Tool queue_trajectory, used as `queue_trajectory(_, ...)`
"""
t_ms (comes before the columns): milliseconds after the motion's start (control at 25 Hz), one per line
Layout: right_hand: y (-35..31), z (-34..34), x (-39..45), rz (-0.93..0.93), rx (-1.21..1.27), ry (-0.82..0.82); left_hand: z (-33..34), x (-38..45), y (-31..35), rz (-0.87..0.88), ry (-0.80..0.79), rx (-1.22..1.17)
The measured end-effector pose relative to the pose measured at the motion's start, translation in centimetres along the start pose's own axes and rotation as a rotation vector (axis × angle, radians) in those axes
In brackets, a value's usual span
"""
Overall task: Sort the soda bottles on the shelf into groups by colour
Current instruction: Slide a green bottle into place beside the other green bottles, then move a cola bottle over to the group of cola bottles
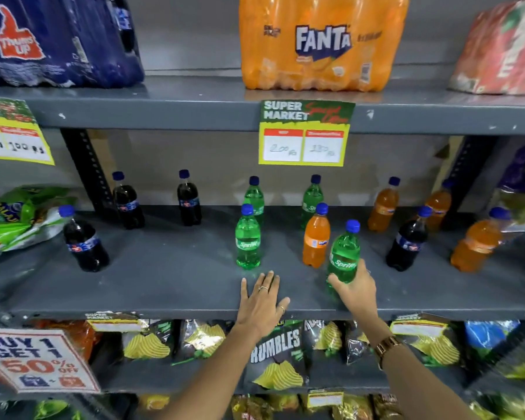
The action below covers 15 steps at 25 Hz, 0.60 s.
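Note:
Small soda bottles with blue caps stand on the grey middle shelf (170,286). Three dark cola bottles (85,241) stand at the left, and one more dark bottle (408,242) stands among the orange ones at the right. Green bottles (248,239) stand in the middle. An orange bottle (316,237) stands between them, and three more orange bottles (384,206) are at the right. My right hand (356,291) grips the base of a tilted green bottle (344,253) near the shelf's front. My left hand (262,298) lies flat on the shelf edge, fingers spread, holding nothing.
Shrink-wrapped packs sit on the top shelf: a blue one (58,37), an orange Fanta pack (322,40) and a red one (503,50). A price sign (305,133) hangs from that shelf's edge. Snack bags (276,356) fill the shelf below, and more bags (15,216) lie at the left.

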State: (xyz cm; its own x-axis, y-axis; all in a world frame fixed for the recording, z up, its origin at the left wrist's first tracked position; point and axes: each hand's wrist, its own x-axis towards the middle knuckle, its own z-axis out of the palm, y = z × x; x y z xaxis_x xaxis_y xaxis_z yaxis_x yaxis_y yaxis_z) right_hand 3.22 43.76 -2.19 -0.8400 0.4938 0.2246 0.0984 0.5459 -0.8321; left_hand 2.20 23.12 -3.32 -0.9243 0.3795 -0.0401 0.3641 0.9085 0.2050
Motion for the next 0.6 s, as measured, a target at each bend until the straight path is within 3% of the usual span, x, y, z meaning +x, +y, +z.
queue_trajectory(600,1.8,-1.1,5.5,-0.023,0.116,-0.188,1.0,1.6,6.6,-0.158,-0.068,-0.025)
